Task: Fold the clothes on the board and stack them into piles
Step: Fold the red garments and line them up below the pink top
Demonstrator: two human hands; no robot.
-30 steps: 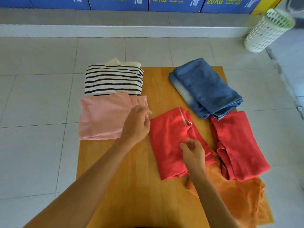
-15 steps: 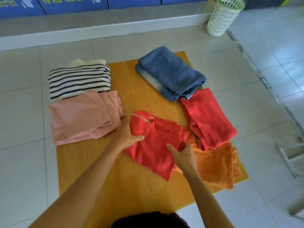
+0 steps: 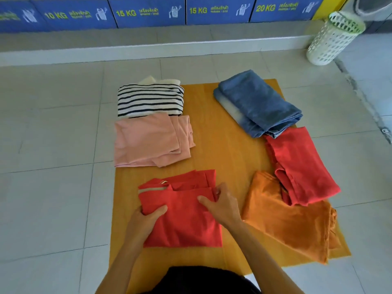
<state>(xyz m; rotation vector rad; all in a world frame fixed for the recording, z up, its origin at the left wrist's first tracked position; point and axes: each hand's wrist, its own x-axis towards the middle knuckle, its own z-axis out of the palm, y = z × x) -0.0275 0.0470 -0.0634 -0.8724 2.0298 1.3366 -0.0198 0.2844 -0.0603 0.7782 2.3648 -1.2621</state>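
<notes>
A folded red garment (image 3: 186, 221) lies near the front of the wooden board (image 3: 229, 149). My left hand (image 3: 146, 219) grips its left edge, thumb on top. My right hand (image 3: 222, 202) pinches its upper right fold. A folded pink garment (image 3: 148, 141) and a striped black-and-white one (image 3: 150, 99) lie at the board's left, one behind the other. Folded blue jeans (image 3: 256, 102) lie at the back right. A second red garment (image 3: 297, 164) lies crumpled on the right, partly over an orange one (image 3: 286, 217).
The board rests on a grey tiled floor (image 3: 53, 145). A white perforated basket (image 3: 333, 39) stands at the back right by a raised step. Blue panels marked with weights (image 3: 148, 11) line the far wall.
The red garment has moved from the board's middle toward the front left and now lies squarer. Both hands shifted with it and hold its edges. The camera view has swung back.
</notes>
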